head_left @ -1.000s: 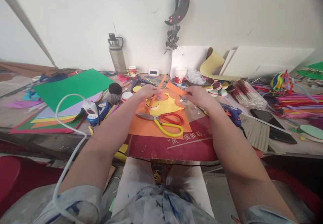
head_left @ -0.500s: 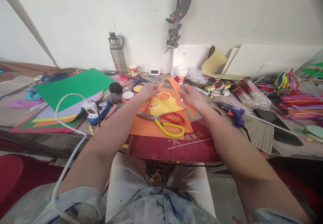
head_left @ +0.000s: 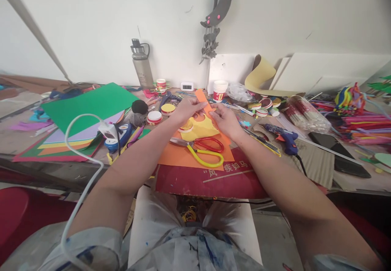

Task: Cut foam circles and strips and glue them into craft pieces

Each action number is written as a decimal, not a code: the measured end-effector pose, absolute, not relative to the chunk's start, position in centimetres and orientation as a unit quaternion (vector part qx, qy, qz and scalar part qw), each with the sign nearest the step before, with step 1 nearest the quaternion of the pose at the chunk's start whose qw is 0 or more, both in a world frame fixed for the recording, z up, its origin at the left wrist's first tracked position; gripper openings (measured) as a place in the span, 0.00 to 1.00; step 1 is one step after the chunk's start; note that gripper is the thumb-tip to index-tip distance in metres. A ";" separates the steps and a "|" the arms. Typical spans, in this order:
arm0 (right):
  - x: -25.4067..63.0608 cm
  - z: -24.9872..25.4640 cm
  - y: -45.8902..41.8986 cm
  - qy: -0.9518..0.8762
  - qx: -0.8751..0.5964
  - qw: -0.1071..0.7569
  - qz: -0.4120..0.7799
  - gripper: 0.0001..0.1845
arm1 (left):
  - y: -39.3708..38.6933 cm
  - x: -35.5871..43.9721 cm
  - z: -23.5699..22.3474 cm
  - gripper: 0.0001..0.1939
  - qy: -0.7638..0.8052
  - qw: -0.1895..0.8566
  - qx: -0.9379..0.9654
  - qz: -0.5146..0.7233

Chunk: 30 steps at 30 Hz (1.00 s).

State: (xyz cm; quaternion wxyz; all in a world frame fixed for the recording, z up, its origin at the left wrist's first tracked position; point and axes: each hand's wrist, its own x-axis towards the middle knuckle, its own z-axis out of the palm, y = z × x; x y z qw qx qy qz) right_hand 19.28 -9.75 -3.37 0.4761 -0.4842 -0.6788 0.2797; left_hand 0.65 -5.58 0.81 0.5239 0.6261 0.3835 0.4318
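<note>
Pinching, in the head view, an orange paper strip (head_left: pixel 208 108) with the fingertips of left hand (head_left: pixel 193 109) at its left edge and of right hand (head_left: pixel 225 119) at its right edge. Holding it right between the two, with its far end pointing toward the back edge of the table (head_left: pixel 18 140). Working just above yellow cut paper (head_left: pixel 206 129) and an orange sheet (head_left: pixel 183 157), with scissors (head_left: pixel 190 144) lying nearer the front edge than both hands. Reaching over red cardboard (head_left: pixel 183 181) at that front edge, with a blue glue gun (head_left: pixel 289 141) to the right of the right forearm.
</note>
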 end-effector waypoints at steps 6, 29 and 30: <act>19.2 -3.1 -10.0 -0.673 -0.487 0.468 0.300 0.22 | -5.0 0.5 0.4 0.09 0.365 0.529 0.594 0.484; 18.9 -2.1 -10.4 -0.648 -0.368 0.548 0.380 0.37 | -6.3 0.5 2.0 0.10 0.239 0.651 0.534 0.483; 19.1 -2.0 -10.3 -0.641 -0.362 0.566 0.370 0.37 | -6.5 0.4 2.1 0.12 0.238 0.656 0.554 0.455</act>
